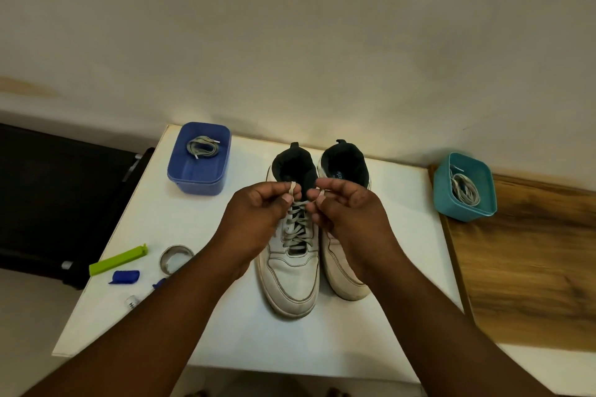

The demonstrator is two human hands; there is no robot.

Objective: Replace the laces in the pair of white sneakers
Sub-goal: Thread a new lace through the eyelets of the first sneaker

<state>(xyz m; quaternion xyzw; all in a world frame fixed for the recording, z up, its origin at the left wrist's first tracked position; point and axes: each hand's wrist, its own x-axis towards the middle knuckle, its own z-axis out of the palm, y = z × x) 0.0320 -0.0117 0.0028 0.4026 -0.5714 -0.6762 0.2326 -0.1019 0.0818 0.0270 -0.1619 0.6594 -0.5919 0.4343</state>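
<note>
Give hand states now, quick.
Left hand: pinches one end of the grey lace.
Right hand: pinches the other end.

A white table [245,338] stands against a pale wall [290,26]. Near its left front edge lies a green clip [117,260], with a blue cap [125,277] just beside it toward the viewer. A metal ring [175,258] sits to the right of the clip. A small white tube [132,302] with dark lettering lies near the table's left edge, closer to the viewer. To the left of the table is a dark cabinet [58,196]. To the right is a wooden surface [529,261] with visible grain.
</note>
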